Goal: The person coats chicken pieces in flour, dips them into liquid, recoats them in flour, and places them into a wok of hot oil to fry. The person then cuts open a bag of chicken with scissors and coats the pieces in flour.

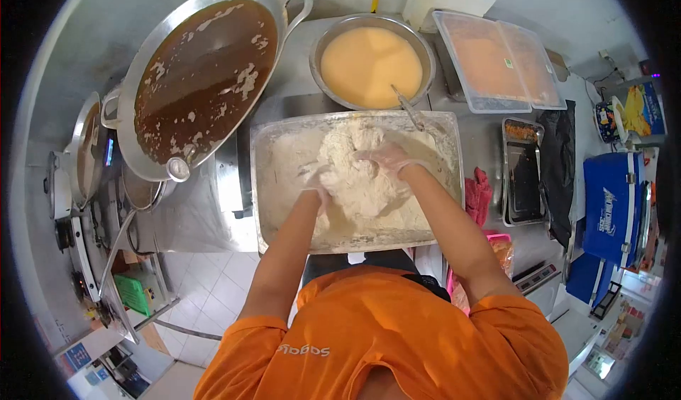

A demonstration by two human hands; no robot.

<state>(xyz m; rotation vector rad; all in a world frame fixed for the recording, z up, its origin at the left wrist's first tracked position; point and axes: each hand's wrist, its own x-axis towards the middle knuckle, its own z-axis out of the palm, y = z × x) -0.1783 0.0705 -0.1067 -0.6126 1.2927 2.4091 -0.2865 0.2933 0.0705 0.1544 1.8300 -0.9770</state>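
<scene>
A wide metal tray (264, 224) of pale flour (284, 151) lies in front of me. Flour-coated lumps (340, 144) are heaped in its middle; what is under the coating cannot be made out. My left hand (318, 183), in a clear plastic glove, is sunk in the flour at the heap's left side, its fingers mostly hidden. My right hand (390, 160), gloved too, reaches over the heap from the right. Its fingers stretch out against the coated lumps. Just beyond the tray stands a steel bowl (319, 80) of pale orange liquid, with a metal utensil handle (408, 107) leaning out over the tray.
At the left a large two-handled wok (128, 116) holds brown oil with floating bits and a round dial (177, 168) at its rim. Right of the bowl are lidded plastic containers (496, 66). Farther right lie a red cloth (479, 195), a dark tray (523, 180) and a black plastic bag (559, 166).
</scene>
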